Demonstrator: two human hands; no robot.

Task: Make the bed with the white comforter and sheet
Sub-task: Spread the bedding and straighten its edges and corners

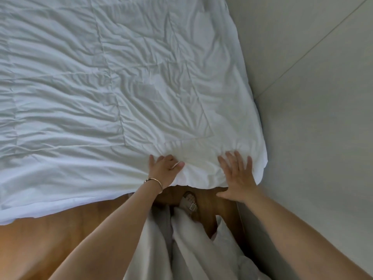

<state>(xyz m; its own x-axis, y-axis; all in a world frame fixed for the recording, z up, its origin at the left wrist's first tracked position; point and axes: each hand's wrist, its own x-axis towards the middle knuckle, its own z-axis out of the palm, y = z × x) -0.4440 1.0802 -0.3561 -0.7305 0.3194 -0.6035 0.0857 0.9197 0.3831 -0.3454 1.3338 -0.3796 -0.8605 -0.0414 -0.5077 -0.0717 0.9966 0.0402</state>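
A wrinkled white quilted comforter point(121, 87) covers the bed and fills most of the view. Its near edge hangs over the side of the bed toward me. My left hand point(164, 168), with a bracelet at the wrist, pinches a fold of the comforter at that near edge. My right hand point(238, 176) lies flat on the comforter's near right corner, fingers spread, thumb off the edge below it. No separate sheet can be told apart from the comforter.
A pale wall point(312, 98) runs along the bed's right side, close to the corner. Wooden floor point(66, 235) lies below the bed edge. My sandalled foot point(189, 203) and loose white clothing point(181, 249) are beneath my arms.
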